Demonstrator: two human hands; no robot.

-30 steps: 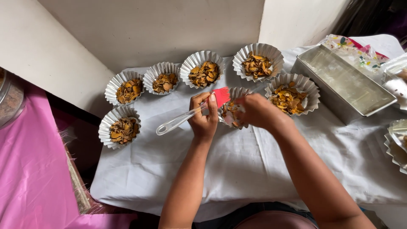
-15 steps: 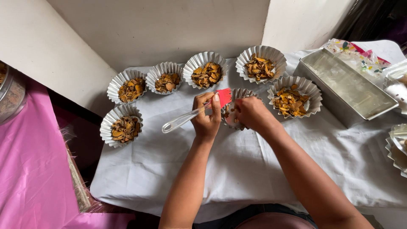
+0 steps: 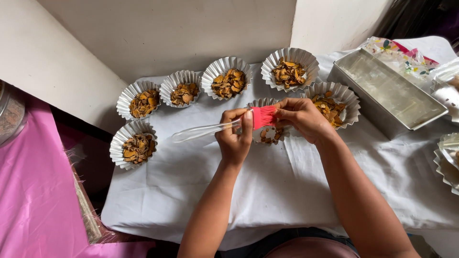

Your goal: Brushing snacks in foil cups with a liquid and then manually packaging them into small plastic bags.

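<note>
Left hand (image 3: 234, 138) grips the brush (image 3: 220, 127), right hand (image 3: 303, 117) pinches its red bristles (image 3: 264, 116) over a part-filled foil cup (image 3: 267, 134), six cups already filled.

One camera sits on my head and looks steeply down over my forearms at the bench (image 3: 287, 191) just in front of me. It faces the pale wall (image 3: 167, 33) behind the bench. The view is close, with my left hand (image 3: 235, 138) and right hand (image 3: 306, 119) near its middle.
</note>
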